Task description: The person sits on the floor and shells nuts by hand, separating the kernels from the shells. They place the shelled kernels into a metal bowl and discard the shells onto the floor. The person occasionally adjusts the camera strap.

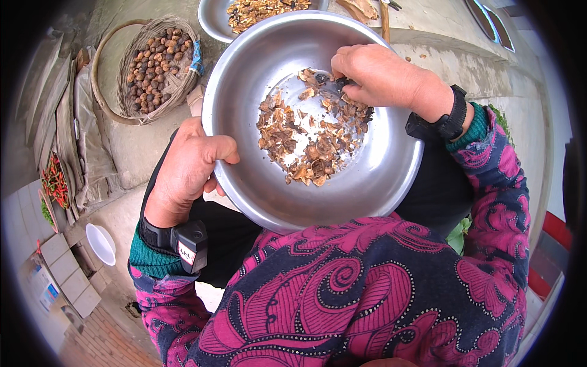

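Observation:
My left hand (185, 163) grips the left rim of a wide stainless-steel basin (257, 188), thumb over the edge and fingers beneath. The basin rests tilted at my lap. Broken walnut shells (316, 158) and small crumbs lie in a loose ring on its bottom. Inside the far right of the basin is my right hand (373, 75), its fingers curled and pinched around dark shell fragments (341, 85). The fingertips are partly hidden, so the size of what they hold does not show.
A wicker basket (176, 98) of whole walnuts (153, 73) stands at the upper left. Beyond the basin, a second metal basin (213, 20) holds walnut kernels (257, 11), near a wooden handle (384, 23). Planks (64, 110), red chillies (56, 181) and a white bowl (101, 244) lie left.

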`<state>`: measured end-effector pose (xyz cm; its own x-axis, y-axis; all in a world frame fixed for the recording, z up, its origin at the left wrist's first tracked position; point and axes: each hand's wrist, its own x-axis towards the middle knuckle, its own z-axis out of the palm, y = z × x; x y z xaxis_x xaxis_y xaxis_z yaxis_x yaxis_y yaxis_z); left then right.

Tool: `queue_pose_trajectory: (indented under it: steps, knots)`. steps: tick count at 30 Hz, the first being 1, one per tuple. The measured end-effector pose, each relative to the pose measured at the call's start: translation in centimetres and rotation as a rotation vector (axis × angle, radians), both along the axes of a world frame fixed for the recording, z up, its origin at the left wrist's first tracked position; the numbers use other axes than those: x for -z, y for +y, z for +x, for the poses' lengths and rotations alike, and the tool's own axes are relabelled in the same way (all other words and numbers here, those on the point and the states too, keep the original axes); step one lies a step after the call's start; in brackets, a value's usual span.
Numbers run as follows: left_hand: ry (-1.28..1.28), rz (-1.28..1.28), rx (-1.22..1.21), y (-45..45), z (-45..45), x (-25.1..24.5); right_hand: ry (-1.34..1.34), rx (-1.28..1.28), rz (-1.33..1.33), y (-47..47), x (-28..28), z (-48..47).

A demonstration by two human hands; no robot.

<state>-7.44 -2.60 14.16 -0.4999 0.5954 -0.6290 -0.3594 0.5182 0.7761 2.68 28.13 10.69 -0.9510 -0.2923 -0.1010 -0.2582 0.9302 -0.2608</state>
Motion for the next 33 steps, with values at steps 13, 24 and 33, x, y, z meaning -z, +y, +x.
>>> queue_pose_trajectory:
  steps: [13, 24, 33]
  knots:
    - [0.0, -0.008, 0.012, -0.2, 0.0, -0.3, 0.146, -0.024, -0.218, 0.1, -0.1, -0.9]
    - [0.006, 0.002, 0.021, -0.1, 0.1, -0.6, 0.037, -0.021, -0.184, -0.3, 0.7, -1.6]
    - [0.028, -0.01, 0.046, 0.0, -0.1, -0.4, -0.034, -0.039, -0.129, -1.1, 1.3, -1.2]
